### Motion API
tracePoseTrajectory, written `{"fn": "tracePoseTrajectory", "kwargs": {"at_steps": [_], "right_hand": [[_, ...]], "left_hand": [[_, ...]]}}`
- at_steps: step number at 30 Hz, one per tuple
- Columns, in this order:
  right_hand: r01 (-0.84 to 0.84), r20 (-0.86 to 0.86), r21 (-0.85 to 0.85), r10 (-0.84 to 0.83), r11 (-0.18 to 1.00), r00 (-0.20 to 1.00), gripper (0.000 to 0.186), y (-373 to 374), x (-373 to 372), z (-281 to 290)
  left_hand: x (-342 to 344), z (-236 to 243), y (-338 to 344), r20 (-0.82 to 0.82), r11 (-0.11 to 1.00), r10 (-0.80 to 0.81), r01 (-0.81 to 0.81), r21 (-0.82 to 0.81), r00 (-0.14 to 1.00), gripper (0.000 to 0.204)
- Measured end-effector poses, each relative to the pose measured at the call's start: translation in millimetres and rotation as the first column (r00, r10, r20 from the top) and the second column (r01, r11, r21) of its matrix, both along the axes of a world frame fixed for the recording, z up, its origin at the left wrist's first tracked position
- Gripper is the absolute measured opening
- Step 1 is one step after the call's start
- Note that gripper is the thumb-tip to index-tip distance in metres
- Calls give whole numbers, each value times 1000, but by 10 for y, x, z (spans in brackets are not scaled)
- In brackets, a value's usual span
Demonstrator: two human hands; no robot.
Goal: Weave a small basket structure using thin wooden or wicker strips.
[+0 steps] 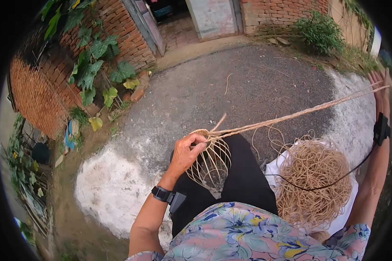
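Between my knees sits a round basket frame [220, 152] of thin, pale curved ribs, with a tan woven band at its far end. At that band my left hand [186, 153] is closed, thumb and fingers pinching tan twine against the frame. From there a doubled length of twine [287, 116] stretches taut up to the far right. My right hand [381, 96], arm extended at the right edge, holds the other end of this twine; its fingertips point away from me and the exact grip is hard to make out. A short twine end sticks up beside the band.
A large tangled heap of twine [315, 185] lies on a white sheet [272, 172] to the right of my legs. A black cable crosses over it to my right wrist device [382, 129]. Ahead are a brick wall [113, 26], an open doorway and leafy plants [89, 71].
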State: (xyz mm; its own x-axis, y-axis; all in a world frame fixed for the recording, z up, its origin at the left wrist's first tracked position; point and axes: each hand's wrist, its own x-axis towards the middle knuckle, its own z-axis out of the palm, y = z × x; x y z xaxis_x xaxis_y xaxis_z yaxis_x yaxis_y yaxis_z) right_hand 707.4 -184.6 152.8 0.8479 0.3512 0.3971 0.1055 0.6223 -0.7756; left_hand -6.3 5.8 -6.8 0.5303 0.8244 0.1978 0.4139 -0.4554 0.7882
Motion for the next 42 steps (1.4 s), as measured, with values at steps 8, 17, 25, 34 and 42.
{"fn": "tracePoseTrajectory", "kwargs": {"at_steps": [8,17,25,34,42], "right_hand": [[343,134,-884,531,-317,836,42,-1147,-203,-3204],[-153,653,-607,599,780,463,35,869,-4358,-2016],[-462,332,-691,811,557,481,10,655,-5226,-2100],[-320,309,-670,643,670,701,14,828,-4811,-2075],[-246,526,-527,540,813,657,14,1390,-4949,-1933]], "left_hand": [[-67,50,38,140,992,-88,99,-73,986,18],[15,51,-13,129,988,-93,107,-111,987,18],[16,103,-90,54,989,-99,104,-101,994,16],[165,68,-127,7,956,-46,42,290,999,12],[260,-88,-132,-69,873,124,-76,483,990,15]]}}
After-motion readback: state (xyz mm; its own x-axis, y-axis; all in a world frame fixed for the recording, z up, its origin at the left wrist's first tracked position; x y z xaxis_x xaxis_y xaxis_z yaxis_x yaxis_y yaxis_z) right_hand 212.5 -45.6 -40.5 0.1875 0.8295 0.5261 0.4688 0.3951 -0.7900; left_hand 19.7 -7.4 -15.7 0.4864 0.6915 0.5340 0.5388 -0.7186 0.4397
